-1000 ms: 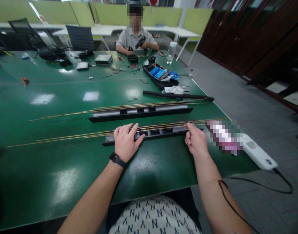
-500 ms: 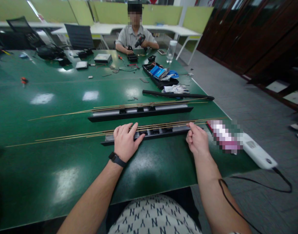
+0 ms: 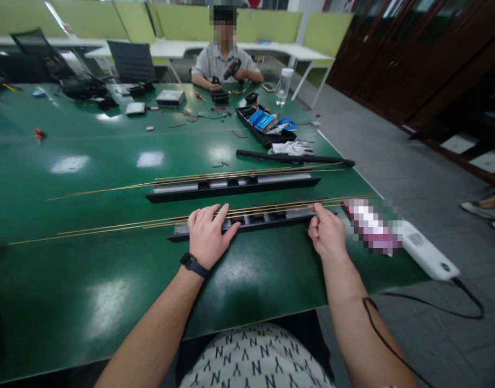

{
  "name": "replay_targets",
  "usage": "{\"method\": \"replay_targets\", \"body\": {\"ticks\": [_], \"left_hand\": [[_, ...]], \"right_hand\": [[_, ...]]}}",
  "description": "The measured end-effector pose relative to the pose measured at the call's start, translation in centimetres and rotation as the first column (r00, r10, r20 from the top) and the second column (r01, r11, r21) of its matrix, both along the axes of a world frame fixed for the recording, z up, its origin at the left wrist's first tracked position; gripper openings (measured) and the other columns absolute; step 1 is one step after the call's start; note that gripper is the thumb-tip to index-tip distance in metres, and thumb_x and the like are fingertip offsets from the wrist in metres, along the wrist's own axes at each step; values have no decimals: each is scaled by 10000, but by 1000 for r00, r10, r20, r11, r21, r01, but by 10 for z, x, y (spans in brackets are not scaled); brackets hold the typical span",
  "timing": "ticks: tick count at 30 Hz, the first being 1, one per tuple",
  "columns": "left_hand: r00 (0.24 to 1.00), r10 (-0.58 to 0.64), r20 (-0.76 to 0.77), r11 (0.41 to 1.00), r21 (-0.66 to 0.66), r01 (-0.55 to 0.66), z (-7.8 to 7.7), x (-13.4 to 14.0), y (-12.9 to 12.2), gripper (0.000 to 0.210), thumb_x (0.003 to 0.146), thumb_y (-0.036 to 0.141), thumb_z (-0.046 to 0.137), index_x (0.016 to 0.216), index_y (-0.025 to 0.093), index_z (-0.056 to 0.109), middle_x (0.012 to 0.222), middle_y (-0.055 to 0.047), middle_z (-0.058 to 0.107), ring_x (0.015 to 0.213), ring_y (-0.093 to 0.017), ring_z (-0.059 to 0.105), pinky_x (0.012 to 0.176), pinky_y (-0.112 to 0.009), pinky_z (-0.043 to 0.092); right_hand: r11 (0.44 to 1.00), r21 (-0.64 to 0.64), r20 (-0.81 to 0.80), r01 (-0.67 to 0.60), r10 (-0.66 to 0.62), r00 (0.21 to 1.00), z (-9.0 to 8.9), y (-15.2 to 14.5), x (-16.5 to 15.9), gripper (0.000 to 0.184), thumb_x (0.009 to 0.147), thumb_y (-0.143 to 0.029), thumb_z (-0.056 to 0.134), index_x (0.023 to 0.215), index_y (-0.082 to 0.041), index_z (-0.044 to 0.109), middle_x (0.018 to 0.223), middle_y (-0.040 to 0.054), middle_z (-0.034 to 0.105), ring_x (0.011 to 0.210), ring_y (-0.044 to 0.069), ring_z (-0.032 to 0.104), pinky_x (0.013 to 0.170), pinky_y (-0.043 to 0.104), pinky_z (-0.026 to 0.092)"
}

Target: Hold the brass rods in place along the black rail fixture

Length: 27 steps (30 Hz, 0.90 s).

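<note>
Golden rods (image 3: 267, 208) under left hand (image 3: 209, 233), thumb splayed; right hand (image 3: 327, 231) curled, pinching.

Worker's bare hands: two, left hand (image 3: 209, 235) and right hand (image 3: 327, 230). Long black channels (image 3: 233, 190): two. Brass-coloured rods (image 3: 272, 207): several at each channel, exact number unresolved. Long black bar (image 3: 288, 157): one. Wristwatch (image 3: 193, 264): one. Co-worker (image 3: 223, 60): one. Power drill (image 3: 232, 69): one. Lidded clear jug (image 3: 283, 90): one. White corded unit (image 3: 427, 250): one.
</note>
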State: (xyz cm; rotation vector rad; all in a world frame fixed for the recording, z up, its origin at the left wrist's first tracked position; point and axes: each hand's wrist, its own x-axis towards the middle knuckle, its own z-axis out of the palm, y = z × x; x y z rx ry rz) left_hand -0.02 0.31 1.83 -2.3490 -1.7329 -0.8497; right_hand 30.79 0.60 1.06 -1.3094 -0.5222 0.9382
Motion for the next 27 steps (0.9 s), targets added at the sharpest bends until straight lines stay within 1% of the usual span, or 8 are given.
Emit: {"method": "replay_targets", "body": {"ticks": [12,27], "left_hand": [[1000,4,1,1000,1,-4,1,0,-1,490,976,543,609,1359,244,668,1318,-131,695,1220,-326,607,1112,-520,352],[1000,-2,-11,1000,3,2,1,0,0,495,976,542,609,1357,232,669,1304,-135,694,1210,-327,606,1104,-514,363]], "right_hand": [[997,-9,16,-81,81,997,-1,-2,-3,376,751,-485,873,874,-164,721,454,-74,495,265,48,338,245,148,217],[999,8,7,-52,52,999,0,-1,-2,361,731,-463,883,831,-177,687,457,-82,491,279,43,340,255,144,228]]}}
